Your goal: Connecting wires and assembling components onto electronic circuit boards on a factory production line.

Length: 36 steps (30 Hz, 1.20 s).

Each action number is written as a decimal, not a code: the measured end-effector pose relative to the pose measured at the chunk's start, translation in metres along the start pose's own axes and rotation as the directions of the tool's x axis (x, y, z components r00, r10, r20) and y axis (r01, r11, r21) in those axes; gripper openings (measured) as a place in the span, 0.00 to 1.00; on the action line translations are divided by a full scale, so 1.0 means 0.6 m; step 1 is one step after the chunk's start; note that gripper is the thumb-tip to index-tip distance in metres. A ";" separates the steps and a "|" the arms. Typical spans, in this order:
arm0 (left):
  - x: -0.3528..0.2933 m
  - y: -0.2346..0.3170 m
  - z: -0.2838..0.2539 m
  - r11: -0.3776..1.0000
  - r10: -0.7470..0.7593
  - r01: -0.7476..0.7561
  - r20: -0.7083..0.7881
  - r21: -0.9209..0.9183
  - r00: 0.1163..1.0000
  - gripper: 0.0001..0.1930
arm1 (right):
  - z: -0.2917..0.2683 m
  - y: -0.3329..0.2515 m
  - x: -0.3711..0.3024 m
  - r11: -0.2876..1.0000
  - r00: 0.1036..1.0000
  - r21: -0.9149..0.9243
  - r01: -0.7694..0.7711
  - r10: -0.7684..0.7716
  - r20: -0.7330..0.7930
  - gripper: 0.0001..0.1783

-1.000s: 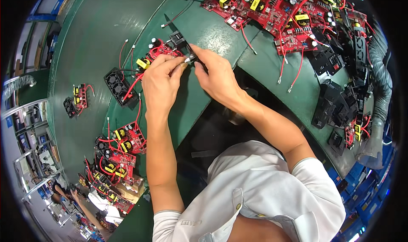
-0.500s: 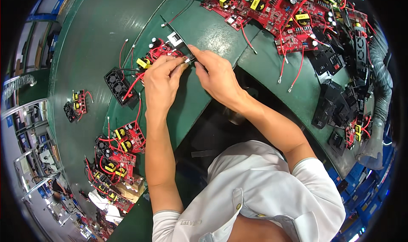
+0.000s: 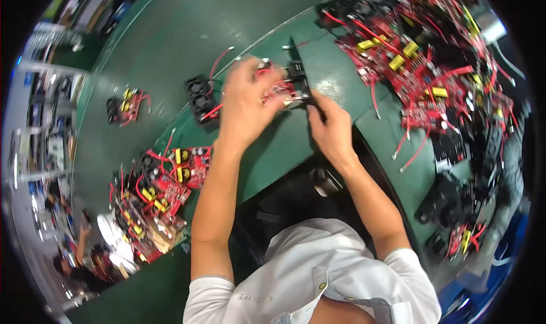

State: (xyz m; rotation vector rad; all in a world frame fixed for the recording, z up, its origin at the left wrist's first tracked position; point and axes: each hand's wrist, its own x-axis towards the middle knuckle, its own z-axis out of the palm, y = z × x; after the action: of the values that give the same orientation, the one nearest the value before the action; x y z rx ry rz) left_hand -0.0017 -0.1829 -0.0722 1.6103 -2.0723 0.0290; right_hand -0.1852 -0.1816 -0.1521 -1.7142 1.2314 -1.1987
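My right hand [image 3: 331, 129] pinches the lower end of a thin black panel [image 3: 296, 52] standing on its edge, with a black block-like fitting [image 3: 296, 70] on its left side. Against that panel lies a red circuit board [image 3: 277, 92], partly covered. My left hand [image 3: 245, 103] is over the board, its fingers on either side of the board's visible part. Motion smears those fingers, so their grip is unclear. Left of this hand sits a black twin-fan unit [image 3: 200, 99] with red wires.
Red boards with yellow parts and loose wires pile up at the far right [image 3: 398, 57]. More boards [image 3: 165, 190] cluster at the left, and a small board with a fan [image 3: 128, 105] lies farther off. Black housings [image 3: 441, 199] are at the right. A dark gap opens at the green bench's near edge.
The whole view has shifted and turned. My left hand has left the wire connector at the panel and spread over the red board. The panel has turned more edge-on; my right hand still grips it.
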 end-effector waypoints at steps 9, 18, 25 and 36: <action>0.021 -0.288 -0.049 0.664 -0.674 0.674 0.131 -0.324 0.727 0.40 | 0.015 0.021 0.000 0.993 1.000 -0.119 -0.008 0.011 0.018 0.22; 0.095 -0.595 -0.217 0.628 -0.670 0.659 -0.143 0.415 0.729 0.32 | -0.022 0.021 -0.022 0.988 1.000 -0.153 0.011 -0.010 0.011 0.23; 0.447 -0.497 0.220 0.982 0.135 -0.155 0.180 0.104 0.974 0.23 | -0.022 -0.011 0.025 0.978 0.954 0.206 0.021 -0.081 0.288 0.12; 0.532 -0.337 0.228 0.887 0.406 -0.451 0.297 0.100 0.864 0.16 | -0.444 -0.070 -0.129 0.346 0.894 -0.836 -0.426 0.020 -0.447 0.33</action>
State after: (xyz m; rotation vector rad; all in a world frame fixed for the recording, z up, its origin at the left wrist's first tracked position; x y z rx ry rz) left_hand 0.0782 -0.5737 -0.1210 1.2575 -2.6749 0.1512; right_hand -0.4335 -0.1009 -0.0486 -1.9352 2.6810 -0.6040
